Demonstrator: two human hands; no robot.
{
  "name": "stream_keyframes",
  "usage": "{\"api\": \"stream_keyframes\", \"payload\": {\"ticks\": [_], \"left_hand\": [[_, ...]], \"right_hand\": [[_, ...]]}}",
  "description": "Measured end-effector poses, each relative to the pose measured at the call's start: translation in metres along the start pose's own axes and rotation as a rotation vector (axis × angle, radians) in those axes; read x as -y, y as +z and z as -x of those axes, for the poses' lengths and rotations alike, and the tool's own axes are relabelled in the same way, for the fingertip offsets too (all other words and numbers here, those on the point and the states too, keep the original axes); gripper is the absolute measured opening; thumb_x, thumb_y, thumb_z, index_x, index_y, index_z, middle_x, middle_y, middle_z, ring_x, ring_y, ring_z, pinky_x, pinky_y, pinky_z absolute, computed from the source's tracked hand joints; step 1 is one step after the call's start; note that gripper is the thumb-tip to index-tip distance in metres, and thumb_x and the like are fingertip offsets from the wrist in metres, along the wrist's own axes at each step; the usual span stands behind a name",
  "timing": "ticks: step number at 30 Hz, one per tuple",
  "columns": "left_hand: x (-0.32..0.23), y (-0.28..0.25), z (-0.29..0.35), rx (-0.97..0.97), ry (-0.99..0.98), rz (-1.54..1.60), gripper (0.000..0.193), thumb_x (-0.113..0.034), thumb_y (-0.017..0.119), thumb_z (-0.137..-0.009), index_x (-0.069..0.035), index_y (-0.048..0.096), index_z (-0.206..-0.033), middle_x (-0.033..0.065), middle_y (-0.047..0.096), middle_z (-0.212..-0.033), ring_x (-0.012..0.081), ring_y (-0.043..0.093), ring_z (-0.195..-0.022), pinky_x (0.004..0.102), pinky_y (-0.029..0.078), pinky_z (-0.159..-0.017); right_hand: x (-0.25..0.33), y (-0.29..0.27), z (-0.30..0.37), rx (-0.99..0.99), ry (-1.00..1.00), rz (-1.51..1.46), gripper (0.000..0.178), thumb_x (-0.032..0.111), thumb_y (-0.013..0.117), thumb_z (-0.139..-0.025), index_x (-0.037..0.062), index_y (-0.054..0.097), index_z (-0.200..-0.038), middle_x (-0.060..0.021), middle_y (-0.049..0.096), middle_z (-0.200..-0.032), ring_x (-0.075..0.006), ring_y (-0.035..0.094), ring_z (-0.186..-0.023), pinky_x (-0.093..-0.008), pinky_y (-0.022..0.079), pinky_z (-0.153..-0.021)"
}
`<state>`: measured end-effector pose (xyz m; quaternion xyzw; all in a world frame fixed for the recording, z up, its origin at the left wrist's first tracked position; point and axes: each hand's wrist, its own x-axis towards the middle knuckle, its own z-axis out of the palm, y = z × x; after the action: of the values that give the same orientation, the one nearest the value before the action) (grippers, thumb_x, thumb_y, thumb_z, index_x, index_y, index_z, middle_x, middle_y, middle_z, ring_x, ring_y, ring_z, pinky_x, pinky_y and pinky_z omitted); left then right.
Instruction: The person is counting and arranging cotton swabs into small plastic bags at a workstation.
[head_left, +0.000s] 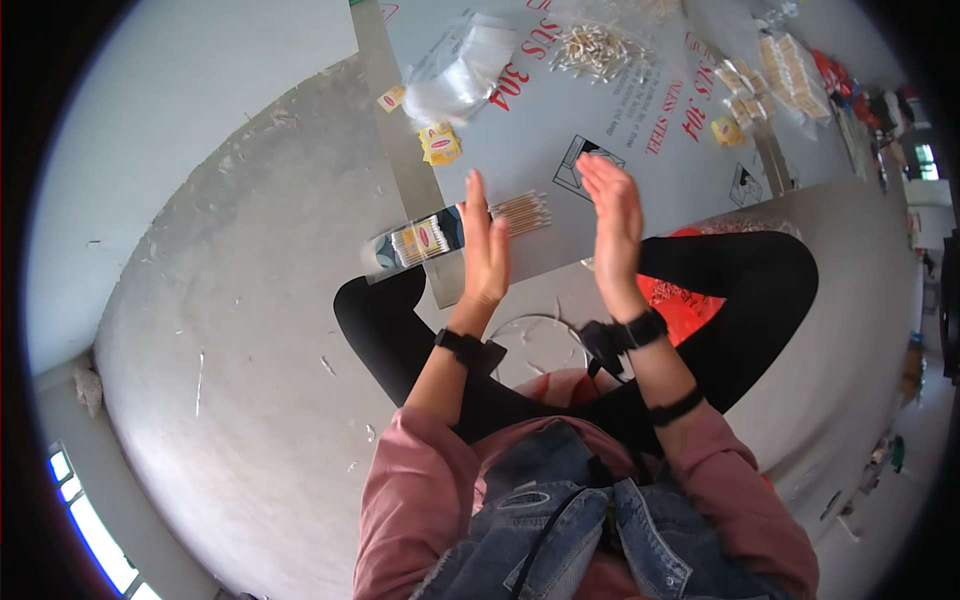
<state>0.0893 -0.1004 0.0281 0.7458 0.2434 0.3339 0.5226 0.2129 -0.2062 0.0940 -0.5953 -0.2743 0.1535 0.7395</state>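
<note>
My left hand [485, 250] is held edge-on over the near edge of the table, its fingers stretched out and holding nothing. Right beside its fingers lies a loose row of wooden-stick cotton swabs [524, 213]; whether the hand touches them I cannot tell. On its other side, a clear packet of cotton swabs [418, 240] with a yellow label lies at the table's corner, partly on a dark patterned strip [450, 228]. Apart from these, my right hand [615, 220] is raised with straight fingers, empty, its palm turned toward the left hand.
The table [560, 110] has a grey printed surface. On it lie clear plastic bags [465, 70], yellow labels [440, 145], a heap of cotton swabs [597, 52] and bundled packs [745, 90] at the right. A red bag [680, 312] sits under my right leg.
</note>
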Motion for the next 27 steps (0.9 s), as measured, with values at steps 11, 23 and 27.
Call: {"api": "stream_keyframes", "payload": {"ticks": [11,23,27], "left_hand": [[-0.002,0.018,-0.009,-0.121,-0.194,0.392,0.067,-0.044,0.028,-0.109,-0.005,0.013,-0.161,0.0191,0.019,-0.166,0.0303,0.012,-0.156,0.0429,0.005,-0.124],[-0.002,0.001,0.003,0.161,0.024,-0.494,0.083,-0.039,0.059,-0.094,0.006,0.026,-0.155,0.0254,0.025,-0.163,0.0411,0.019,-0.153,0.0517,0.014,-0.124],[0.0,0.011,0.012,0.258,0.099,-0.873,0.088,-0.051,0.061,-0.09,0.004,0.034,-0.153,0.0207,0.03,-0.162,0.033,0.024,-0.153,0.05,0.02,-0.123]], "right_hand": [[-0.079,0.042,0.008,0.002,0.081,0.232,0.044,0.034,0.041,-0.11,-0.0004,0.056,-0.132,-0.0141,0.059,-0.134,-0.0236,0.054,-0.127,-0.0358,0.039,-0.11],[-0.082,0.02,-0.006,-0.015,0.027,0.11,0.026,0.007,0.045,-0.106,-0.0001,0.058,-0.127,-0.013,0.058,-0.135,-0.0245,0.054,-0.128,-0.0374,0.04,-0.113],[-0.085,-0.004,-0.003,0.059,-0.142,0.438,0.03,-0.018,0.042,-0.087,-0.0006,0.066,-0.086,-0.0145,0.064,-0.121,-0.0253,0.061,-0.116,-0.0376,0.049,-0.104]]}}
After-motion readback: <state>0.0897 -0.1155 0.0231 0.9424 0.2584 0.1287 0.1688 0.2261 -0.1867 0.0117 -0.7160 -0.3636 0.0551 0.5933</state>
